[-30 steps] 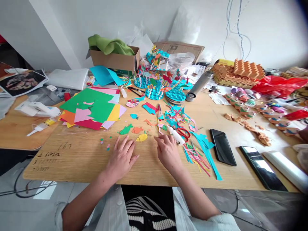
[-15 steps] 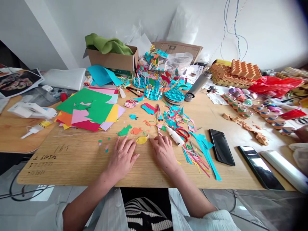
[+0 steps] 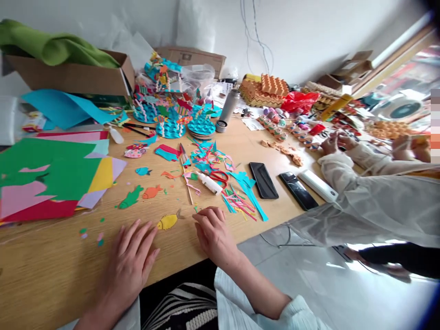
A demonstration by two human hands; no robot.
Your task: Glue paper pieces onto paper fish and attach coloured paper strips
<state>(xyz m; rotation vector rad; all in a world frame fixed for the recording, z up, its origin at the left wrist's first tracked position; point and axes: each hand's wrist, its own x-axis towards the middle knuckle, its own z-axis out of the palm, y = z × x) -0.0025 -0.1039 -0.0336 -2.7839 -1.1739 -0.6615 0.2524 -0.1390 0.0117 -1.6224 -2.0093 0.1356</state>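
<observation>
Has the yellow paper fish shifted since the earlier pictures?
Yes: the yellow paper fish has moved toward the table's near edge, away from the orange paper fish, which it lay closer to earlier.

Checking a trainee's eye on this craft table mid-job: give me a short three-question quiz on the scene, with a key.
1. True or false: the yellow paper fish lies between the left hand and the right hand.
2. What colour are the handles of the scissors beside the white glue bottle?
3. What sits in the cardboard box? A) green cloth B) red plastic bag C) egg cartons

Key: 1 true; 2 red; 3 A.
</observation>
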